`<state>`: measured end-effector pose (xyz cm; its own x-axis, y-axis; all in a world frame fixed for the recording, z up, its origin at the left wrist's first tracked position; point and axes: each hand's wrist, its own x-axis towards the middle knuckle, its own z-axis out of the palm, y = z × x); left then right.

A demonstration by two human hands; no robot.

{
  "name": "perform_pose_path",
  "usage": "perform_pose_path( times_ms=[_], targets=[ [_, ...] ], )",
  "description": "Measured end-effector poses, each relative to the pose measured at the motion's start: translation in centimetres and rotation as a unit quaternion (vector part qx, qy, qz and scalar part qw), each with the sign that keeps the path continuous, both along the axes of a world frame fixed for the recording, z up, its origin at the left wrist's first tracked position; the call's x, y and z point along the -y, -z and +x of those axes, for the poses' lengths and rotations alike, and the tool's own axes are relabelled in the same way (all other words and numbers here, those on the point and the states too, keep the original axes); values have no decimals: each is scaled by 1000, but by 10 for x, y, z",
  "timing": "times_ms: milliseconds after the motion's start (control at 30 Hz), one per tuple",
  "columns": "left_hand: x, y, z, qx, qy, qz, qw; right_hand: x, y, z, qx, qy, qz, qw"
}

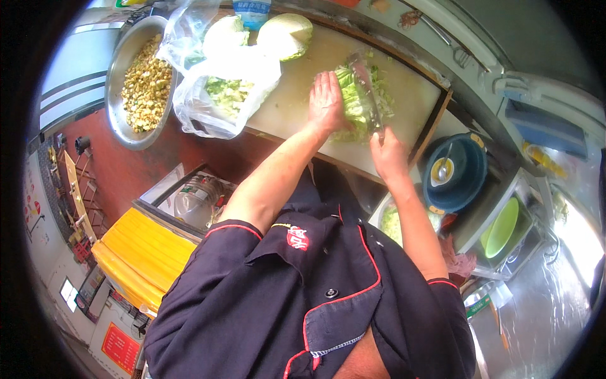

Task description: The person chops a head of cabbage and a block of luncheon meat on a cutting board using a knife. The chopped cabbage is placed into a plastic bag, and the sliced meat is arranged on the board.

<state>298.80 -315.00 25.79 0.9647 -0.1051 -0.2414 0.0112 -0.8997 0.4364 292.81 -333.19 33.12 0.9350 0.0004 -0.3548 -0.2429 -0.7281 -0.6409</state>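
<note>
On the pale cutting board (pixel 303 80) lies a heap of sliced green cabbage (pixel 349 102). My left hand (pixel 325 102) presses its left side, fingers extended, the fingertips pointing away from me. My right hand (pixel 389 152) grips the handle of a cleaver (pixel 367 94), whose wide blade stands over the cabbage, with finer shreds (pixel 382 97) on the far right side of it. Left of my hands, a clear plastic bag (pixel 208 111) holds chopped cabbage (pixel 229 94). Behind it are a cabbage half (pixel 285 35) and another pale cabbage piece (pixel 225 35).
At the left stands a large metal basin (pixel 113 90) of diced food. A dark blue tub (pixel 478 175) with a yellow bowl inside is at the right, near a metal sink (pixel 521 237) holding a green basin (pixel 502 227). A wooden rim (pixel 428 125) borders the board.
</note>
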Motion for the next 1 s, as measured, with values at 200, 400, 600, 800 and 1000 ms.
perform_pose_path(
  times_ms=[200,400,600,800,1000],
  targets=[
    [1,2,4,-23,9,10,1000,-18,56,20,-18,-25,-41,999],
    [-1,-1,5,-32,2,10,999,-10,54,23,16,-25,-33,999],
    [-12,0,-2,-25,-7,-11,1000,-12,3,2,-9,-12,2,1000],
    [-7,22,0,81,-5,17,997,-30,58,25,-16,-42,-50,998],
    [-8,8,-6,20,-6,-27,999,-22,64,23,-27,-22,-30,999]
  ],
)
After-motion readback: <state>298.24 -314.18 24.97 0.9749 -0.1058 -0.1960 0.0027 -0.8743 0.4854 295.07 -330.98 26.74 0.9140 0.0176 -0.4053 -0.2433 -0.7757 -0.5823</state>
